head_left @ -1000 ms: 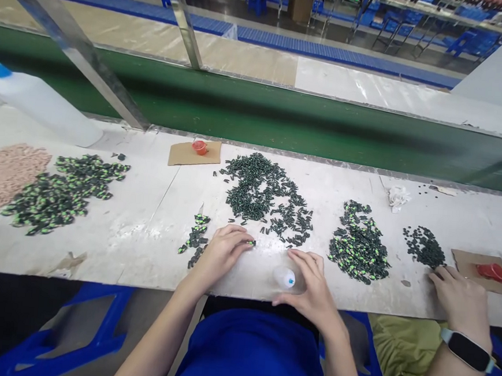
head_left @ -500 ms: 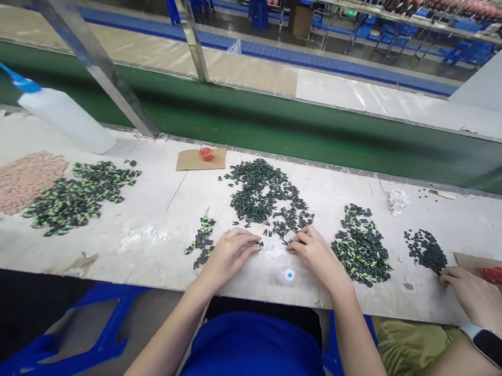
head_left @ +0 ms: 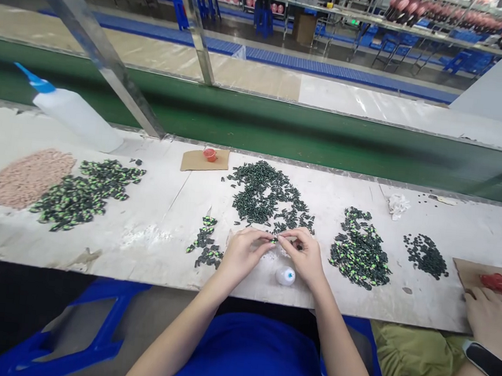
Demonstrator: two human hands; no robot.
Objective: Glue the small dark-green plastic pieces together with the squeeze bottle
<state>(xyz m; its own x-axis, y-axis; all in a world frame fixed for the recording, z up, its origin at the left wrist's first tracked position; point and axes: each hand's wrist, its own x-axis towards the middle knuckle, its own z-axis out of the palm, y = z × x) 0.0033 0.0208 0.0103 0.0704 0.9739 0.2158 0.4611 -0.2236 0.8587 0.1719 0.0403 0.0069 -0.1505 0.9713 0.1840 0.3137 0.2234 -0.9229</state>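
Note:
My left hand (head_left: pixel 248 250) pinches a small black-and-green piece (head_left: pixel 273 240) between thumb and fingertips. Fingertips of my right hand (head_left: pixel 306 256) are closed and meet the left ones at that piece; what they grip is too small to make out. Just below the hands is a small white bottle with a blue tip (head_left: pixel 286 276). Beyond them spreads a pile of small dark green pieces (head_left: pixel 254 194). Left of my left hand lies a small group of black-and-green pieces (head_left: pixel 205 242). A larger black-and-green pile (head_left: pixel 361 252) lies right of my right hand.
At left are a large white bottle (head_left: pixel 78 117), a pink pile (head_left: pixel 34 178) and another black-and-green pile (head_left: pixel 85 195). Cardboard (head_left: pixel 190 160) bears a red cup (head_left: pixel 210 154). At right are black pieces (head_left: pixel 427 257), crumpled tissue (head_left: pixel 398 205) and a co-worker's hand (head_left: pixel 493 317) by a red item (head_left: pixel 499 283).
My right hand has moved left from the edge of the dark green pile to my left hand, and their fingertips now meet. The co-worker's hand has left the black pieces, moving right.

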